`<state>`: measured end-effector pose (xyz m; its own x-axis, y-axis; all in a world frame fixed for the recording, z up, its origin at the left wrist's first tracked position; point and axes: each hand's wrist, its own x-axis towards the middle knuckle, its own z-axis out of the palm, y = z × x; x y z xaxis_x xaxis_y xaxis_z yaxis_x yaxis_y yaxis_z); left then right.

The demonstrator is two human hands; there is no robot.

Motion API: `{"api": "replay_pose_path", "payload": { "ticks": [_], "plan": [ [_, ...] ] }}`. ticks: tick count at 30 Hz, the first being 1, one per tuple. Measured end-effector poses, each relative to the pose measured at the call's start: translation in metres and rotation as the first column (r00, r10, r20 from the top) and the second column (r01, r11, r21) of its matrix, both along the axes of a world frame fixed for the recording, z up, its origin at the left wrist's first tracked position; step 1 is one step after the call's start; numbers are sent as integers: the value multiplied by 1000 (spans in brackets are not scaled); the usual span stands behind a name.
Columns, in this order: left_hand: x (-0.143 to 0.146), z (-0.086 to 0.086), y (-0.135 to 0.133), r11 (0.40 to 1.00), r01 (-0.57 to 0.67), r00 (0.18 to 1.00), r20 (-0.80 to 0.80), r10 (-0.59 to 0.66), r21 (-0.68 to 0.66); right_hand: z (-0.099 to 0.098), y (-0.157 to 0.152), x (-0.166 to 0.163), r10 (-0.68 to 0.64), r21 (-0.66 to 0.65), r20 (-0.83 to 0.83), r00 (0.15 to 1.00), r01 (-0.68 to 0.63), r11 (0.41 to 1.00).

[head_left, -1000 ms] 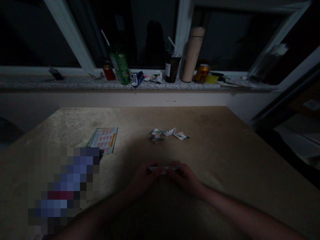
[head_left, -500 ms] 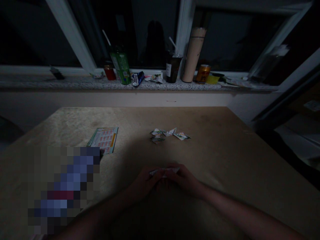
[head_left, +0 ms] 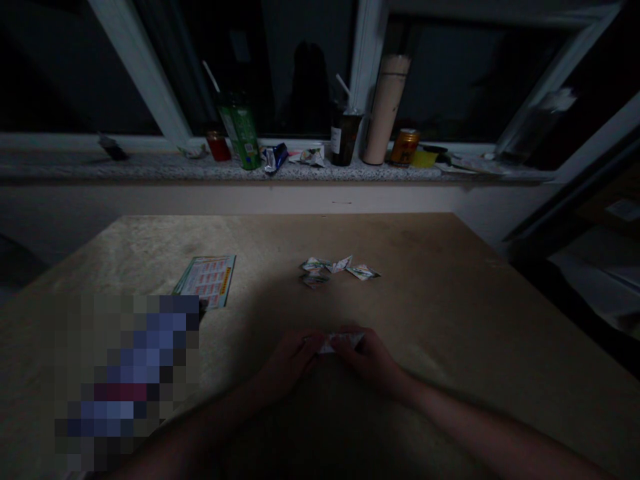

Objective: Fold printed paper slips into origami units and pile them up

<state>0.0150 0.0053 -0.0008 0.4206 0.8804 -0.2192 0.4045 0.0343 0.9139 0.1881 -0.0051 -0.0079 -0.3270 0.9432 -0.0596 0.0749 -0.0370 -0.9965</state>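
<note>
Dim, grainy; black night beyond the window frame [head_left: 367, 60]. Weak light pooled on the far half of the surface [head_left: 440, 287], heavy shadow across its near edge. There, folded paper [head_left: 341, 342] faintly pale between murky left grip [head_left: 290, 360] and right grip [head_left: 373, 360]. Bowed lines toward the corners; pixelated block [head_left: 125, 373] at its left.

The small folded strip of white printed paper [head_left: 340, 343] that I pinch between my left hand [head_left: 290, 360] and right hand [head_left: 373, 357] looks thin and creased. The broad tan fibreboard tabletop [head_left: 425, 300] is matt and faintly mottled. The green-and-orange paper leaflet [head_left: 206, 280] lies smooth. The grey windowsill [head_left: 150, 168] is speckled stone, and the gold metal can [head_left: 404, 147] shines.
</note>
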Motion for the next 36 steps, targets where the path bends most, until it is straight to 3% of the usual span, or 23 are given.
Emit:
{"api": "replay_pose_path", "payload": {
  "ticks": [5,10,17,23,27,36],
  "plan": [
    [0,-3,1,1000,22,1000,15,-22,17,-4,-2,-1,119,-6,-68,991,-119,993],
    [-2,-7,1,999,41,997,71,-42,6,1,-4,1,146,37,-125,981,-143,989],
    [-2,1,1,993,104,992,63,-107,50,3,-1,0,167,35,-200,965,-163,986],
    [-2,-1,1,998,62,996,60,-61,-12,-1,1,2,115,-19,-121,986,-118,993],
    [-1,-2,1,996,67,994,84,-62,-52,1,3,3,151,5,-88,985,-151,989],
    [-2,-1,-1,999,46,998,51,-46,11,-1,-1,4,101,78,-56,993,-96,992]
  ]
}}
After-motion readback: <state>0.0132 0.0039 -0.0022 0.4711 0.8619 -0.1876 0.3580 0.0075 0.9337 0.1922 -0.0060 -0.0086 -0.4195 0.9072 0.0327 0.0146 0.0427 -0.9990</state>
